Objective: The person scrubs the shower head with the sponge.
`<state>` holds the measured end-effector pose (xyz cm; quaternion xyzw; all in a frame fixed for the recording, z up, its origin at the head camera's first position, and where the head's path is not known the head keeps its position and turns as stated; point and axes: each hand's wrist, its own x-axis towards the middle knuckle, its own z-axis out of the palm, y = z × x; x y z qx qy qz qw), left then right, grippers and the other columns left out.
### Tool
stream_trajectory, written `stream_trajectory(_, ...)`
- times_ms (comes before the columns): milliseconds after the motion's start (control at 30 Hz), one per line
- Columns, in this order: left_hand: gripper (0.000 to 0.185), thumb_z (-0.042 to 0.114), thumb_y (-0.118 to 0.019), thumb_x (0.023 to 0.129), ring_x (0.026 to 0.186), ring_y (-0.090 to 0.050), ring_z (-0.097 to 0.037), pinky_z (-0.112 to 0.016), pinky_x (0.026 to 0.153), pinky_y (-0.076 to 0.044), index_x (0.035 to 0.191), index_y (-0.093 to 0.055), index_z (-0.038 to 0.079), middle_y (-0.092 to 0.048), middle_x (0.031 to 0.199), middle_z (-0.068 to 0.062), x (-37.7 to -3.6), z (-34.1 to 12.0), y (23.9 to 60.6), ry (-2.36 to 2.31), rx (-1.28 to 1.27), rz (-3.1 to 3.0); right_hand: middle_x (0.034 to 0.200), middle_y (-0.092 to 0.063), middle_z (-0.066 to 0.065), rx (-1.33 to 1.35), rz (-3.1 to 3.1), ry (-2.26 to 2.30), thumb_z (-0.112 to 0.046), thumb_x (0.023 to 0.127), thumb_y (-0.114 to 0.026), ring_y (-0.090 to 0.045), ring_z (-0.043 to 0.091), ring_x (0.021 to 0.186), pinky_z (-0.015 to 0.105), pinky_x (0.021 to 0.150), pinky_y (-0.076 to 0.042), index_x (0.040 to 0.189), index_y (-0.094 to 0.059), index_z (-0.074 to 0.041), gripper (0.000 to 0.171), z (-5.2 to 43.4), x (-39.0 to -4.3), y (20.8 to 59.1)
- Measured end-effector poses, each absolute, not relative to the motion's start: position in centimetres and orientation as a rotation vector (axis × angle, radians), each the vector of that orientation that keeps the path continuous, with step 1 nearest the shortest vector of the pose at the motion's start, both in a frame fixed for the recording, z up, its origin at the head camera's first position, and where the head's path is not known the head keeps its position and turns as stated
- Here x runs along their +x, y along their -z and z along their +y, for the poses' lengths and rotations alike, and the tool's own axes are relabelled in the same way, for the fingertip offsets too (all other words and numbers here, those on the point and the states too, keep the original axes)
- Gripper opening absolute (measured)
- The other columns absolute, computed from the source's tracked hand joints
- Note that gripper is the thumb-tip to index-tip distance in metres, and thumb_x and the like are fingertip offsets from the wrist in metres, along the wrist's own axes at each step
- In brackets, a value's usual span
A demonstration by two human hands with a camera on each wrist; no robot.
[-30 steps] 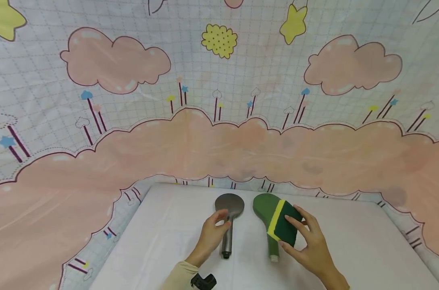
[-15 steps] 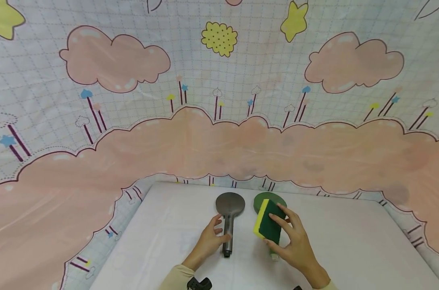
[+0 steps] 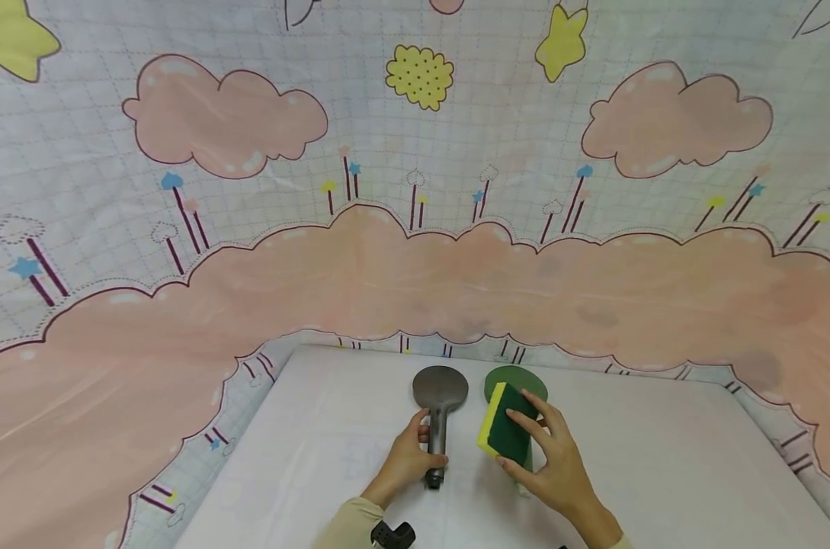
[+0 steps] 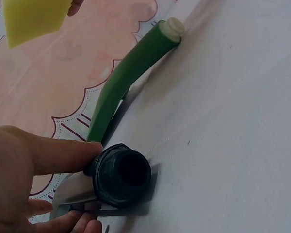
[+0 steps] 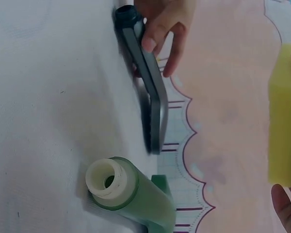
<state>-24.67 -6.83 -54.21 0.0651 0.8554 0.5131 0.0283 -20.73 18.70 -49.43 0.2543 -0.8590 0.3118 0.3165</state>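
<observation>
- The left hand curls its fingers and thumb round the handle of the grey shower head, which lies on the white table with its round face pointing away from the person.
- The right hand pinches a yellow-and-green sponge by its edges, lifted clear of the table.
- Beneath the sponge lies a green shower head, just beside the grey one; whether the sponge touches it is hard to tell.
- A pink cloud-patterned cloth hangs behind.
</observation>
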Motion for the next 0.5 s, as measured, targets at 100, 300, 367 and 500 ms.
stream_trajectory(100, 0.092, 0.005, -0.085, 0.068, 0.099, -0.061, -0.025, -0.043, 0.087, -0.048, 0.145, -0.038, -0.003, -0.063, 0.111, -0.013, -24.61, -6.65, 54.52, -1.564, 0.192, 2.65, 0.148, -0.046, 0.011, 0.656, -2.27, -0.819, -0.032, 0.065, -0.091, -0.043, 0.022, 0.13, 0.009, 0.095, -0.038, 0.129, -0.064, -0.021, 0.07, 18.76, -20.46, 49.73)
stream_trajectory(300, 0.084, -0.001, -0.08, 0.07, 0.1, -0.063, -0.025, -0.039, 0.085, -0.053, 0.142, -0.039, -0.011, -0.061, 0.116, -0.019, -24.99, -7.19, 54.52, -1.74, 0.064, 2.419, 0.148, -0.046, 0.012, 0.656, -2.296, -0.828, -0.031, 0.065, -0.09, -0.043, 0.021, 0.13, 0.01, 0.095, -0.039, 0.129, -0.063, -0.02, 0.07, 18.63, -20.31, 49.73)
stream_trajectory(367, 0.078, 0.0, -0.076, 0.074, 0.097, -0.063, -0.022, -0.036, 0.081, -0.054, 0.141, -0.04, -0.012, -0.061, 0.119, -0.021, -25.16, -7.28, 54.3, -1.858, 0.039, 2.252, 0.148, -0.045, 0.012, 0.656, -2.297, -0.832, -0.03, 0.065, -0.09, -0.043, 0.022, 0.13, 0.011, 0.095, -0.04, 0.13, -0.063, -0.02, 0.07, 18.64, -20.43, 49.53)
stream_trajectory(500, 0.068, 0.006, -0.071, 0.082, 0.089, -0.064, -0.016, -0.031, 0.073, -0.054, 0.141, -0.04, -0.01, -0.062, 0.123, -0.02, -25.22, -7.51, 54.08, -2.003, 0.026, 1.951, 0.149, -0.045, 0.012, 0.652, -2.307, -0.821, -0.031, 0.066, -0.09, -0.043, 0.022, 0.13, 0.013, 0.094, -0.043, 0.13, -0.063, -0.02, 0.07, 18.7, -20.61, 49.27)
